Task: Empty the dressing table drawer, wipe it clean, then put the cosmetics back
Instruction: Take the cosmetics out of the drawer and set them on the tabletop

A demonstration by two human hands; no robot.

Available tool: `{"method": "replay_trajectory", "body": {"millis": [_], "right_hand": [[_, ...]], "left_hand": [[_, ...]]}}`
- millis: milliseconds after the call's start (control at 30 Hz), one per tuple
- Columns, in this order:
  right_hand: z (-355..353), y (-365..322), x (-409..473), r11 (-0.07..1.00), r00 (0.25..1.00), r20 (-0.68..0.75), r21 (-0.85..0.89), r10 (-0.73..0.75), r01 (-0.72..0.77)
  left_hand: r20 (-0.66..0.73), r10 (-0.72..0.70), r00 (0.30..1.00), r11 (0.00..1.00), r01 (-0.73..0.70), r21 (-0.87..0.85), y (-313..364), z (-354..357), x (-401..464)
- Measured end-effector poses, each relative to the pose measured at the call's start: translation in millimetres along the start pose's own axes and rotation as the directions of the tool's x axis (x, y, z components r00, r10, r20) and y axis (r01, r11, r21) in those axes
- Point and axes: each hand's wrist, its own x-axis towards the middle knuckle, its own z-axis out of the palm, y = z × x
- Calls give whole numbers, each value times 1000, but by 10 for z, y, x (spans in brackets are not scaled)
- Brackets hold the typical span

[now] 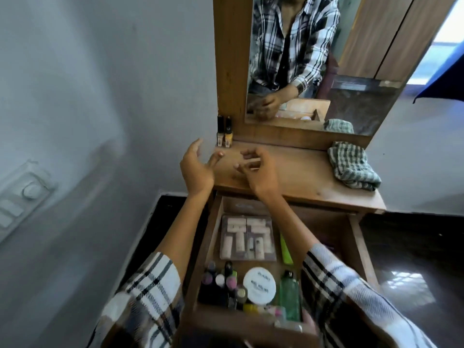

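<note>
In open drawer, palette, bottles, jar

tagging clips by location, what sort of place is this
Most likely a bedroom or dressing corner in a home. A wooden dressing table stands against a plain wall with a mirror above it, its open drawer holds cosmetics, and two nail polish bottles stand on top.

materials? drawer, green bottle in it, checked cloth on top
Drawer: looks like wood or wood veneer, brown with visible grain, matte finish.
Green bottle: probably clear tinted plastic, possibly glass; see-through and glossy, with a dark cap.
Checked cloth: woven fabric, likely cotton; a soft crumpled heap with a green and white check, no shine.
</note>
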Motion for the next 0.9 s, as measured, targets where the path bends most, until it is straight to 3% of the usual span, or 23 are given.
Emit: {"method": "replay_trajectory", "body": {"millis": [167, 267, 400, 567, 667, 900], "right_hand": [[-104, 12, -758, 999, 993, 115, -25, -30, 34], [-134, 17, -1045, 997, 989, 149, -68, -22, 33], [-173, 62, -1302, 989, 964, 262, -150, 49, -9], [-157, 123, -1524, 956, 893, 439, -291, 96, 40], [-156, 115, -1567, 950, 879, 467, -306, 90, 66], [-117, 116, -1572, 891, 861, 507, -407, 36, 203]], "left_hand": [[243, 136, 960, 987, -151, 46, -173, -458, -822], [342, 104, 934, 975, -164, 152, -227, -659, -1118], [535, 29, 844, 935, -213, 285, -214, -863, -1342], [595, -52, 802, 863, -264, 432, -195, -1077, -1416], [598, -80, 797, 832, -277, 480, -195, -1150, -1449], [625, -2, 781, 736, -422, 530, -121, -1107, -1461]]}}
